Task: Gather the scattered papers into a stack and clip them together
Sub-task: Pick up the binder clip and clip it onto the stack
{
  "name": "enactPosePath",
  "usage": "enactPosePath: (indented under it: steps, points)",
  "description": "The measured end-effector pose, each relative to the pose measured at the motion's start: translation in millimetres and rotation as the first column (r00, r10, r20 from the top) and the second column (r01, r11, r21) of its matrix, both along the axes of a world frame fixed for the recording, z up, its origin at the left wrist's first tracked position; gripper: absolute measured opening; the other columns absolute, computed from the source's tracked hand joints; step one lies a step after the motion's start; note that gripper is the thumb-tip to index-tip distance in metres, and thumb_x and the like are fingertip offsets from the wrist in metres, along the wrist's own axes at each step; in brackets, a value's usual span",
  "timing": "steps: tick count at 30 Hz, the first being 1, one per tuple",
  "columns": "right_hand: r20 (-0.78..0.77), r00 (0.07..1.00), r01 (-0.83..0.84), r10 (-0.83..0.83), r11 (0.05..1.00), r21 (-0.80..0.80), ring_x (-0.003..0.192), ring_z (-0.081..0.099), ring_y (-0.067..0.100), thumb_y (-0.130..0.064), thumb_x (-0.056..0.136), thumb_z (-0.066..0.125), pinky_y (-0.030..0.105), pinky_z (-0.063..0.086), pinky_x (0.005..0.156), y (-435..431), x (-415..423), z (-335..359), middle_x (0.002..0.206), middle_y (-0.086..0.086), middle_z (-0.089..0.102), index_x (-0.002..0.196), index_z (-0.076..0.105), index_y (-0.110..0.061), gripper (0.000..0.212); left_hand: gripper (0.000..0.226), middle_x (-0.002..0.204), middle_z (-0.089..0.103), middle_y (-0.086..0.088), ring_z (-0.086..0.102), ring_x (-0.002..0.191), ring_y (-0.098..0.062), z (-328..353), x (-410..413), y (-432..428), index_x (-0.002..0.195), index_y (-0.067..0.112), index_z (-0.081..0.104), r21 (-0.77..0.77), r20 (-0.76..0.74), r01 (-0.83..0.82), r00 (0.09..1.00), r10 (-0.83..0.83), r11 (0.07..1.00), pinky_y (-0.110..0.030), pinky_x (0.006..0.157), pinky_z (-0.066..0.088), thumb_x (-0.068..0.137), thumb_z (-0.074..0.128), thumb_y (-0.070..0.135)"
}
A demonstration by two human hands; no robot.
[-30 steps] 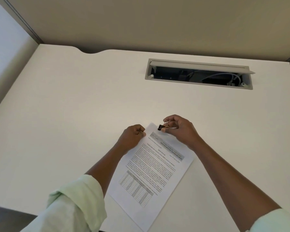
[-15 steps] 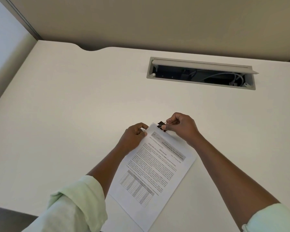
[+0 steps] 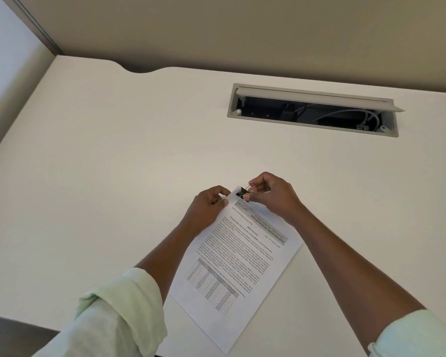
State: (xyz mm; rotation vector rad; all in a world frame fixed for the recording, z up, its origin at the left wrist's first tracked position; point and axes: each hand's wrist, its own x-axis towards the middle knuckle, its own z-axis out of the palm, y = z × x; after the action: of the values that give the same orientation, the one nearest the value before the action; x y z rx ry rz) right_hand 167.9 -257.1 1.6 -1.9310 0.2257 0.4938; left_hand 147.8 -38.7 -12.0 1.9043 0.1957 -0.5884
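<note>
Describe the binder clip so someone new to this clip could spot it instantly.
Start at the white desk, then find the printed paper stack lying askew near its front edge. At the stack's far corner, pinched by the right hand, sits the binder clip: small, black, with silver wire handles, the only dark item on the sheets.

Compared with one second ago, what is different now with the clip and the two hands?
The right hand moved the binder clip toward the far corner of the papers; it now sits on that corner, wire handles still pinched. The left hand kept gripping the papers' edge beside it. The papers and the desk stayed as they were.
</note>
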Motion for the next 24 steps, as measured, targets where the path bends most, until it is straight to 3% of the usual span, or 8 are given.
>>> enactPosePath:
  steps: [2, 6, 9, 12, 14, 16, 19, 24]
  points:
    - [0.005, 0.999, -0.042, 0.042, 0.999, -0.03, 0.1, 0.066, 0.011, -0.035, 0.071, 0.09, 0.034, 0.051, 0.092, 0, 0, -1, 0.1, -0.011, 0.074, 0.102, 0.068, -0.031, 0.038, 0.015, 0.087, 0.08, -0.009, 0.078, 0.082, -0.028, 0, 0, 0, 0.095, 0.029, 0.069, -0.014, -0.004, -0.008, 1.0, 0.008, 1.0, -0.049, 0.081, 0.061, 0.1, 0.059, 0.018]
    - [-0.012, 0.994, -0.11, 0.109, 0.993, -0.043, 0.106, 0.061, 0.008, -0.053, 0.069, 0.088, 0.028, 0.048, 0.093, -2, -1, 8, 0.114, -0.012, 0.066, 0.135, 0.051, -0.037, 0.077, 0.013, 0.083, 0.078, -0.008, 0.073, 0.071, -0.019, -2, 2, 3, 0.097, 0.024, 0.069, -0.089, -0.022, -0.066, 0.998, 0.064, 0.994, -0.034, 0.071, 0.058, 0.1, 0.06, 0.014]
    - [-0.052, 0.998, 0.028, -0.031, 0.998, -0.049, 0.105, 0.065, 0.008, -0.068, 0.069, 0.079, 0.031, 0.051, 0.092, -18, -7, 11, 0.115, -0.011, 0.067, 0.137, 0.051, -0.038, 0.08, 0.015, 0.07, 0.069, 0.001, 0.064, 0.061, -0.009, -1, 3, 15, 0.097, 0.02, 0.07, -0.157, -0.042, -0.154, 0.988, 0.149, 0.976, -0.02, 0.061, 0.05, 0.1, 0.061, 0.008]
    - [-0.099, 0.957, 0.275, -0.272, 0.961, 0.019, 0.106, 0.069, 0.013, -0.076, 0.066, 0.074, 0.033, 0.054, 0.09, -35, -22, 9, 0.12, -0.002, 0.071, 0.131, 0.059, -0.031, 0.081, 0.015, 0.079, 0.073, -0.008, 0.069, 0.069, -0.019, -1, 9, 37, 0.1, 0.015, 0.07, -0.291, -0.115, -0.311, 0.95, 0.29, 0.905, -0.029, 0.066, 0.057, 0.099, 0.061, 0.003]
    - [-0.21, 0.915, 0.383, -0.346, 0.906, 0.178, 0.1, 0.071, 0.019, -0.063, 0.076, 0.075, 0.032, 0.057, 0.083, -34, -37, 5, 0.123, 0.012, 0.072, 0.129, 0.061, -0.019, 0.071, 0.014, 0.083, 0.076, -0.01, 0.072, 0.07, -0.021, 1, 14, 50, 0.105, 0.011, 0.067, -0.353, -0.171, -0.419, 0.908, 0.383, 0.836, -0.032, 0.066, 0.061, 0.099, 0.059, 0.001]
    - [-0.323, 0.915, 0.338, -0.24, 0.894, 0.293, 0.095, 0.073, 0.022, -0.039, 0.091, 0.068, 0.032, 0.059, 0.081, -19, -54, 4, 0.12, 0.016, 0.074, 0.128, 0.062, -0.01, 0.048, 0.015, 0.084, 0.078, -0.009, 0.073, 0.068, -0.02, 3, 20, 60, 0.105, 0.011, 0.066, -0.374, -0.192, -0.492, 0.87, 0.454, 0.786, -0.032, 0.065, 0.062, 0.099, 0.057, 0.0]
    - [-0.36, 0.931, 0.176, -0.056, 0.935, 0.309, 0.105, 0.074, 0.017, -0.019, 0.099, 0.065, 0.034, 0.057, 0.091, 12, -72, -2, 0.119, 0.0, 0.077, 0.127, 0.064, -0.018, 0.028, 0.017, 0.086, 0.077, -0.011, 0.072, 0.071, -0.024, 4, 30, 75, 0.102, 0.014, 0.067, -0.396, -0.215, -0.582, 0.81, 0.545, 0.71, -0.036, 0.07, 0.062, 0.099, 0.057, 0.001]
    - [-0.272, 0.941, 0.268, -0.2, 0.933, 0.239, 0.106, 0.074, 0.016, -0.008, 0.1, 0.057, 0.045, 0.054, 0.101, 50, -55, -16, 0.114, -0.008, 0.078, 0.119, 0.069, -0.026, 0.029, 0.016, 0.093, 0.078, -0.008, 0.074, 0.077, -0.021, 11, 43, 95, 0.107, 0.015, 0.066, -0.384, -0.227, -0.632, 0.771, 0.594, 0.673, -0.037, 0.077, 0.061, 0.099, 0.058, 0.004]
